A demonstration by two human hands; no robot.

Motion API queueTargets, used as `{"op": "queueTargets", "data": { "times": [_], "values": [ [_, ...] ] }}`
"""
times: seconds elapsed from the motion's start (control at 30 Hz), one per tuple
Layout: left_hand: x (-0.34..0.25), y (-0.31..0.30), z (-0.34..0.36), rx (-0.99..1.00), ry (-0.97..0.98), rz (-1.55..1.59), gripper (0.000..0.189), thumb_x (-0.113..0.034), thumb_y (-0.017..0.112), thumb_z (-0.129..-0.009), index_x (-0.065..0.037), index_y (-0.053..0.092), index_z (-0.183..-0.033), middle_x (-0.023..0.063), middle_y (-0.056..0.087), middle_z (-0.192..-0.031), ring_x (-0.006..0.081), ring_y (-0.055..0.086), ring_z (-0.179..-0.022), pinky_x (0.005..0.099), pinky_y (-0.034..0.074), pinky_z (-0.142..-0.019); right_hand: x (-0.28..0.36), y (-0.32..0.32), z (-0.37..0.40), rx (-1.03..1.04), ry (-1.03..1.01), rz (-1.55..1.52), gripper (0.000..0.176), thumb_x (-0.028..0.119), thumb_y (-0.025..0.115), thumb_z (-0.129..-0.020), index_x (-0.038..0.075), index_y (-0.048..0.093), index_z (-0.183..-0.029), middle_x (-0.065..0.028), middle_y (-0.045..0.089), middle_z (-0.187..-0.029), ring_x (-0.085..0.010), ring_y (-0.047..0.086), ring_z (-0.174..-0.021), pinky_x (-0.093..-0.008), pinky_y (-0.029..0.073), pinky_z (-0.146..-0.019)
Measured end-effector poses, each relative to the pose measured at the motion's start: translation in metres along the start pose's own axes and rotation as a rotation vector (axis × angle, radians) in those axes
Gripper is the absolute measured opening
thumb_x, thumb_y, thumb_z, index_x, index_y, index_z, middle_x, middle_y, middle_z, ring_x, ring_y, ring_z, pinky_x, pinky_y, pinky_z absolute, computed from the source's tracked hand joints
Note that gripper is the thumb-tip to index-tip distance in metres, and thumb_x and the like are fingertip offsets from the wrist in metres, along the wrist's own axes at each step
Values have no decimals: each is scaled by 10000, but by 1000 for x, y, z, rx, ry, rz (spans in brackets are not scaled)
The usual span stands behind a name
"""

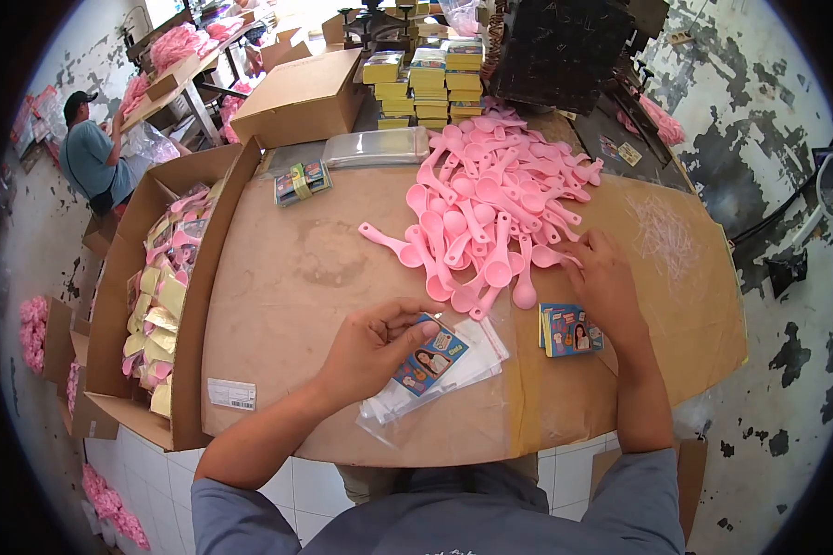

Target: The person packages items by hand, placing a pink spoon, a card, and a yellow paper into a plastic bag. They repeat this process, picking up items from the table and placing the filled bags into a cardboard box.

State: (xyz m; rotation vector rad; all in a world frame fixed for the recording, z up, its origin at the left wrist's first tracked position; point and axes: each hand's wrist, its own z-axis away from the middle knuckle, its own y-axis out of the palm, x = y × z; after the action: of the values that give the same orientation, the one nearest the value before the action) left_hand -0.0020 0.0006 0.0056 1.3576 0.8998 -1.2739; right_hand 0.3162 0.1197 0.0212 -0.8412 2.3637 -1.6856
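Observation:
My left hand (379,342) is closed on a blue printed card (432,359) with a picture of a person, held over some clear plastic bags (479,363). At the right edge of a heap of pink measuring spoons (477,199), my right hand (602,282) pinches the handle of one pink spoon (548,257). Below that hand lies a small stack of the same blue cards (565,330), partly covered by the wrist.
On the left stands an open carton (227,305) of packed pink and gold pieces. A banded card bundle (302,183), a clear-lidded container (377,146), a closed box (301,92) and yellow-edged stacks (430,83) sit farther back. A person (93,153) sits at far left.

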Motion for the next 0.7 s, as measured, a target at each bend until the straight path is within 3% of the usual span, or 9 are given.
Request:
{"op": "queueTargets", "data": {
  "times": [0.07, 0.13, 0.2, 0.27, 0.37, 0.47, 0.57, 0.7],
  "values": [
    [-1, -1, 0, 14, -19, -17, 311, -63, 654, -1030, 46, 615, -1319, 118, 753, -1086, 118, 726, -947, 252, 611, -783, -9, 4, 2, 33, 19, 80, 188, 83, 700, -899, 82, 728, -1085, -117, 618, -1037, -313, 597, -1035, -437, 470, -955],
    [0, -1, 0, 20, -8, -18, 302, -66, 657, -1029, 46, 621, -1307, 116, 752, -1088, 107, 721, -925, 247, 608, -776, -8, -2, 2, -81, -133, 46, 236, 79, 717, -910, 52, 723, -1145, -110, 633, -964, -293, 616, -940, -409, 501, -851],
    [3, -1, 0, 14, 27, 1, 294, -67, 659, -1029, 46, 625, -1298, 115, 751, -1091, 97, 716, -908, 241, 604, -772, 2, -14, 2, -19, -126, -180, 238, 81, 720, -927, 33, 716, -1160, -109, 654, -959, -272, 635, -900, -387, 517, -801],
    [-3, 0, 2, 12, 22, 2, 295, -65, 659, -1029, 46, 627, -1300, 110, 748, -1097, 101, 718, -918, 239, 601, -776, 26, -33, 2, 216, 45, -584, 192, 87, 710, -950, 25, 709, -1131, -115, 682, -1022, -251, 652, -914, -372, 519, -807],
    [1, 2, 3, 16, 29, -25, 307, -61, 663, -1026, 43, 624, -1313, 105, 747, -1101, 106, 718, -938, 241, 599, -786, 48, -40, 10, 310, -231, -628, 201, 70, 724, -957, -1, 709, -1143, -123, 708, -1023, -218, 671, -870, -339, 525, -741],
    [-1, 4, 5, 33, 50, -79, 329, -60, 666, -1024, 37, 619, -1334, 102, 750, -1094, 107, 714, -963, 244, 598, -807, 63, -36, 12, 323, -212, -732, 216, 34, 732, -938, -1, 729, -1151, -114, 702, -1023, -205, 675, -872, -331, 541, -732],
    [0, 4, 6, 55, 60, -87, 328, -65, 671, -1022, 28, 632, -1333, 99, 753, -1088, 98, 707, -980, 243, 595, -833, 71, -28, 11, 210, -236, -803, 238, 26, 738, -930, 17, 745, -1167, -108, 699, -1009, -197, 676, -853, -330, 557, -707],
    [-1, 4, 7, 68, 70, -122, 299, -79, 681, -1019, 27, 665, -1298, 89, 755, -1090, 95, 704, -988, 250, 591, -866, 76, -38, 8, 359, -359, -704, 229, 43, 731, -937, 35, 751, -1165, -95, 693, -991, -211, 681, -836, -340, 570, -699]
  ]
}}
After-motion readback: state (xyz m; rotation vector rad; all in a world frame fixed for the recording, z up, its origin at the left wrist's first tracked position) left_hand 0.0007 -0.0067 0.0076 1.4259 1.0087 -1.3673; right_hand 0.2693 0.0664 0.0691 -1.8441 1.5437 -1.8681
